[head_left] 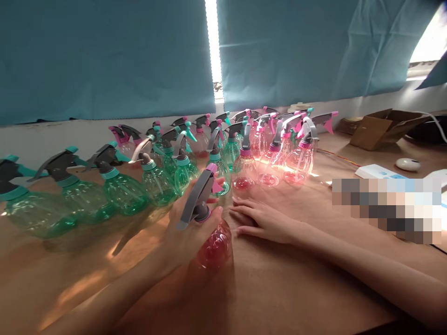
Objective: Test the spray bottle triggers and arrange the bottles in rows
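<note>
My left hand [186, 232] is wrapped round the neck of a pink spray bottle [217, 249], which has a grey and pink trigger head and stands on the table just in front of me. My right hand [263, 221] lies on the tabletop to the right of it, fingers stretched out and holding nothing. Beyond my hands stand a green spray bottle [159, 186] and several more like it on the left. A pink spray bottle [243, 172] is among several at the centre right. The trigger heads are grey with teal or pink parts.
An open cardboard box [370, 130] sits at the back right. Nearer are a white mouse [408, 164], a white power strip [379, 172] and a thin coloured cable [337, 156]. Blue-green curtains [104, 56] hang behind the table [279, 284]. A patch at the right is blurred out.
</note>
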`<state>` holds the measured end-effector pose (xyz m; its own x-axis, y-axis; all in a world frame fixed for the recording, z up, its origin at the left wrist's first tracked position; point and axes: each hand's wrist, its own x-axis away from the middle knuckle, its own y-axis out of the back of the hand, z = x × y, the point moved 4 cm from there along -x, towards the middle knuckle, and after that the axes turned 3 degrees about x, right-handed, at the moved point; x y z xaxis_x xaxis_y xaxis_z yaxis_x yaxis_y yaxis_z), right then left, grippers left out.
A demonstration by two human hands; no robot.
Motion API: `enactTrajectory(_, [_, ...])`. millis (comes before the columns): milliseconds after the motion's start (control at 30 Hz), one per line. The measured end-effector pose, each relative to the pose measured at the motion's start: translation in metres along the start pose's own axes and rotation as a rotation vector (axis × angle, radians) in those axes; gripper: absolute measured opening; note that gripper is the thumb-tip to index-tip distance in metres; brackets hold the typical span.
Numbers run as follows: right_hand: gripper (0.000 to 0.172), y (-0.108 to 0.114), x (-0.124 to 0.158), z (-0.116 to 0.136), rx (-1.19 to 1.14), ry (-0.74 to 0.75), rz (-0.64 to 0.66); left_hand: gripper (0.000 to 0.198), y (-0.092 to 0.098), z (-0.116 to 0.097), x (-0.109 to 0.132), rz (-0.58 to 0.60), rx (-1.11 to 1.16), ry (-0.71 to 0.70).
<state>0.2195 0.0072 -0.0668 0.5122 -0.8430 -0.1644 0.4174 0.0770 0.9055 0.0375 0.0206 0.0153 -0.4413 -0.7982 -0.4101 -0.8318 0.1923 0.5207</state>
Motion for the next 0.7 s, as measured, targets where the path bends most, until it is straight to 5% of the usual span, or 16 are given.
enactTrajectory(233, [0.08, 0.03, 0.03, 0.036, -0.321, 0.018, 0.082, 0.056, -0.017, -0.007, -0.008, -0.012, 0.039, 0.005])
enactTrajectory(567, [0.093, 0.041, 0.074, 0.034, -0.353, -0.132, -0.257, 0.039, -0.073, -0.039, -0.022, -0.019, 0.129, 0.052])
enactTrajectory(700, [0.076, 0.044, 0.094, 0.021, -0.373, -0.219, -0.371, 0.049, -0.106, -0.046, -0.029, 0.021, 0.168, -0.001])
